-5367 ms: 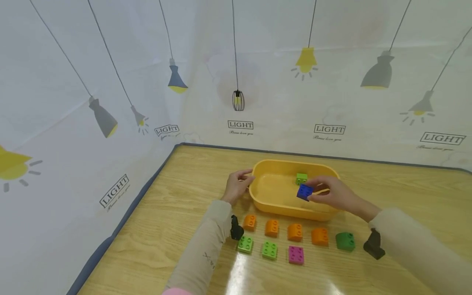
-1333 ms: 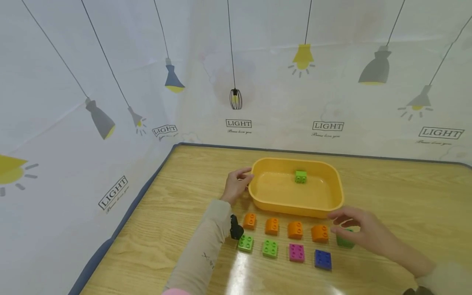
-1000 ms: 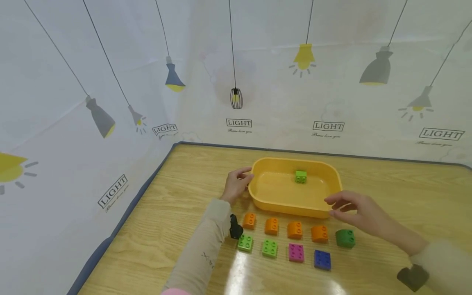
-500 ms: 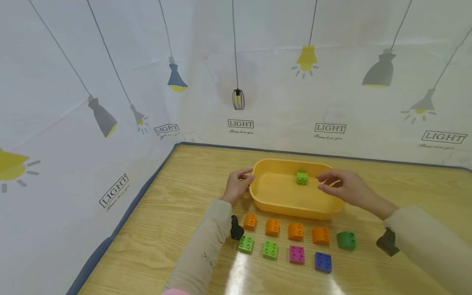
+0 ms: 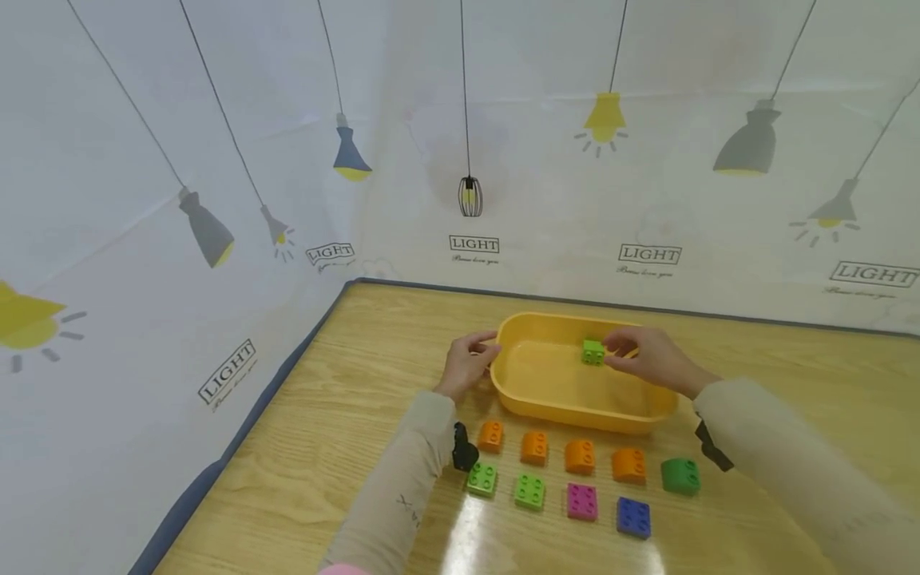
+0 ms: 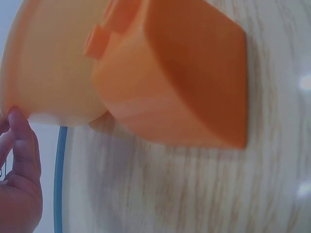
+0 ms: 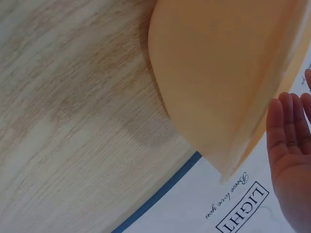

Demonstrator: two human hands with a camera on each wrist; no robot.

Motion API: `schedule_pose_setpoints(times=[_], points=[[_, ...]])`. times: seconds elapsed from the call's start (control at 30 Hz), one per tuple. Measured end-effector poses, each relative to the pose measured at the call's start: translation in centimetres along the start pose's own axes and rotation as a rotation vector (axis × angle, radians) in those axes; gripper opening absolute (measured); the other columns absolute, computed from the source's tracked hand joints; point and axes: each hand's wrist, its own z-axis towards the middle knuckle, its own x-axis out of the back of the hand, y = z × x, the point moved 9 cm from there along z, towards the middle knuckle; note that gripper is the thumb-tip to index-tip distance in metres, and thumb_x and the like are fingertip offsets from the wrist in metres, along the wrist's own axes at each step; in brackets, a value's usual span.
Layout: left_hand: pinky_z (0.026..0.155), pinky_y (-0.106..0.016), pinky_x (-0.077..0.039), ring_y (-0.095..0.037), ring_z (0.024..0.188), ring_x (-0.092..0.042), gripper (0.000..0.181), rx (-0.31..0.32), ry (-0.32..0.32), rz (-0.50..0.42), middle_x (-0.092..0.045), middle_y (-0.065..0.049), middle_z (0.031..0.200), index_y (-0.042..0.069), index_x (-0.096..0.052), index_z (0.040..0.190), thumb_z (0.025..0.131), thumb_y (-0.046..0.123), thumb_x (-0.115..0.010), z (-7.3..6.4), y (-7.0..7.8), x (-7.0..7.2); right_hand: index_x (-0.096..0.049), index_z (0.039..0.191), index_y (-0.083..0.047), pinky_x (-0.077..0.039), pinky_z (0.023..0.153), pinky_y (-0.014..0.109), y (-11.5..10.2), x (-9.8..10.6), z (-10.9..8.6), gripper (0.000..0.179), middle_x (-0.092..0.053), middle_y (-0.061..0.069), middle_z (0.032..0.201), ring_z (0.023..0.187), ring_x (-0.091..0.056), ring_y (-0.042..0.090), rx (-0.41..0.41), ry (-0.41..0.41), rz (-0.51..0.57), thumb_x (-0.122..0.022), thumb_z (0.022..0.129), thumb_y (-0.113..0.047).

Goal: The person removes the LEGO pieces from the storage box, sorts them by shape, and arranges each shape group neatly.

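A yellow plastic tub (image 5: 568, 414) stands on the wooden table. At its left end my left hand (image 5: 463, 367) grips the rim; in the left wrist view its fingertips (image 6: 18, 119) meet the tub's edge. My right hand (image 5: 650, 357) reaches over the tub's right side. Its thumb and fingers are parted right beside a light green toy building block (image 5: 592, 353) inside the tub; whether they touch it I cannot tell. The right wrist view shows only that hand's outer side, with fingers (image 7: 275, 121) extended past the rim.
In front of the tub sits a row of orange curved blocks (image 5: 535, 448) ending in a dark green block (image 5: 680, 476). A nearer row has light green (image 5: 529, 491), pink (image 5: 582, 501) and blue (image 5: 634, 517) blocks. A lamp-patterned wall covering (image 5: 402, 224) rises behind.
The blue block went from my right hand to the right end of the near row. My right hand then returned empty over the tub, to the light green block. The left hand stayed on the rim.
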Motion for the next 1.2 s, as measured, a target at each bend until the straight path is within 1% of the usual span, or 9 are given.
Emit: schedule_pose_setpoints(times=[0.17,0.2,0.33,0.43,0.53,0.77,0.93,1.03,1.2], points=[[0.054,-0.027,-0.053,-0.017,0.064,-0.057,0.032,-0.010,0.011,0.015,-0.059,-0.013,0.089,0.005,-0.058,0.117,0.086,0.013,-0.059,0.0,0.1,0.0,-0.060,0.101,0.007,-0.051,0.067,0.037,1.2,-0.5,0.7,0.033,-0.061,0.018,0.093,0.079,-0.059,0.026,-0.010,-0.034,0.052,-0.066,0.080,-0.018],[0.054,-0.027,-0.053,-0.017,0.064,-0.057,0.032,-0.013,0.011,0.016,-0.059,-0.013,0.089,0.005,-0.058,0.117,0.086,0.013,-0.059,0.0,0.2,0.0,-0.060,0.100,0.007,-0.051,0.065,0.035,1.4,-0.6,0.9,0.034,-0.061,0.017,0.093,0.077,-0.059,0.025,0.005,-0.038,0.061,-0.066,0.080,-0.021],[0.058,-0.032,-0.054,-0.021,0.067,-0.059,0.033,-0.024,0.004,0.014,-0.060,-0.014,0.089,0.004,-0.058,0.118,0.086,0.013,-0.059,0.0,0.2,0.1,-0.059,0.103,0.007,-0.050,0.071,0.039,1.9,-1.0,1.4,0.041,-0.060,0.020,0.098,0.082,-0.058,0.029,-0.024,-0.084,0.064,-0.066,0.080,-0.026],[0.062,-0.036,-0.054,-0.029,0.073,-0.061,0.033,-0.030,-0.003,0.008,-0.060,-0.015,0.090,0.004,-0.057,0.118,0.086,0.012,-0.059,0.0,0.1,0.1,-0.057,0.106,0.009,-0.048,0.076,0.045,2.1,-1.4,1.7,0.040,-0.058,0.024,0.103,0.087,-0.057,0.035,-0.068,-0.102,0.046,-0.066,0.080,-0.020],[0.062,-0.036,-0.054,-0.034,0.078,-0.060,0.033,-0.030,-0.006,0.006,-0.060,-0.015,0.090,0.003,-0.057,0.118,0.086,0.012,-0.059,0.0,0.2,0.1,-0.058,0.105,0.011,-0.048,0.077,0.046,2.1,-1.6,2.0,0.037,-0.058,0.026,0.103,0.087,-0.057,0.037,-0.082,-0.093,0.011,-0.066,0.078,-0.013],[0.059,-0.030,-0.054,-0.033,0.081,-0.060,0.033,-0.025,-0.011,0.005,-0.059,-0.015,0.090,0.003,-0.057,0.118,0.086,0.012,-0.059,0.0,0.2,0.0,-0.057,0.106,0.011,-0.048,0.075,0.045,3.0,-2.4,2.4,0.034,-0.058,0.025,0.103,0.087,-0.057,0.036,-0.126,-0.094,-0.030,-0.064,0.079,-0.007],[0.061,-0.032,-0.054,-0.035,0.083,-0.059,0.034,-0.023,-0.027,-0.007,-0.059,-0.016,0.092,0.003,-0.056,0.119,0.086,0.012,-0.059,-0.2,0.3,-0.1,-0.058,0.103,0.011,-0.049,0.073,0.044,3.2,-2.7,2.5,0.030,-0.059,0.024,0.099,0.083,-0.058,0.033,-0.101,-0.072,-0.024,-0.065,0.078,-0.003],[0.065,-0.038,-0.054,-0.039,0.086,-0.058,0.035,-0.017,-0.043,-0.024,-0.058,-0.020,0.094,0.000,-0.055,0.120,0.086,0.010,-0.058,-0.6,0.9,0.0,-0.059,0.102,0.012,-0.049,0.073,0.043,3.1,-2.8,2.5,0.030,-0.060,0.024,0.097,0.082,-0.059,0.032,-0.089,-0.064,-0.015,-0.065,0.077,-0.003],[0.071,-0.047,-0.051,-0.046,0.089,-0.054,0.036,-0.022,-0.067,-0.026,-0.055,-0.029,0.099,-0.005,-0.050,0.122,0.087,0.006,-0.055,-1.8,2.7,0.0,-0.060,0.099,0.012,-0.049,0.072,0.043,3.2,-2.9,2.5,0.026,-0.061,0.022,0.092,0.080,-0.058,0.031,-0.087,-0.053,-0.016,-0.065,0.077,-0.001]])
